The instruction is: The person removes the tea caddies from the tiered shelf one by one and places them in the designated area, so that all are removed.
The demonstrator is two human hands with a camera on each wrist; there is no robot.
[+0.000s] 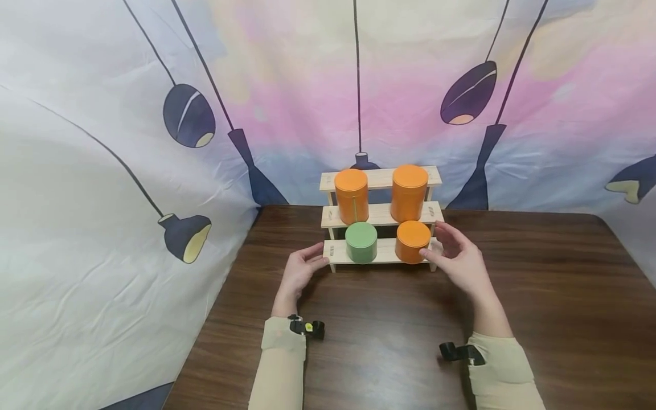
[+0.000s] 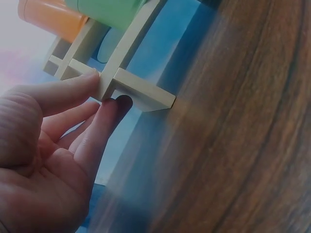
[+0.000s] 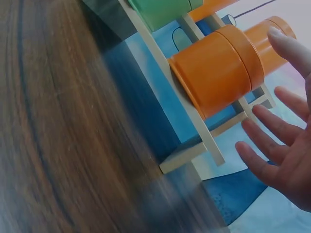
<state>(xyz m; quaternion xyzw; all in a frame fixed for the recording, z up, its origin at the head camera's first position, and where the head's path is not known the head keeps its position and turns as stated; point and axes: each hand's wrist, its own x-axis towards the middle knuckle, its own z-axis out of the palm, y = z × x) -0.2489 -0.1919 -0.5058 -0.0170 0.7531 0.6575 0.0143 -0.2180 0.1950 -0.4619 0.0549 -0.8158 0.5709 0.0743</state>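
A three-step wooden display rack [image 1: 335, 250] stands on the table, bearing four-sided rows of round lidded tins. My left hand [image 1: 299, 272] pinches the left end of its lowest board; in the left wrist view the thumb [image 2: 73, 90] lies above and a finger beneath. On that board sit a green short tin [image 1: 361, 244] and an orange short tin [image 1: 411, 244]. Two taller orange tins, one left [image 1: 351, 196] and one right [image 1: 409, 193], stand on the middle board. Beside the rack's right end, my right hand [image 1: 463, 265] has its fingers spread and relaxed, holding nothing, near the short orange tin.
The dark wood table [image 1: 379, 336] extends in front of the rack and to both sides. A cloth backdrop [image 1: 307, 85] with painted lamps hangs behind and to the left. Black camera mounts sit on both wrists, over light sleeves [image 1: 279, 364].
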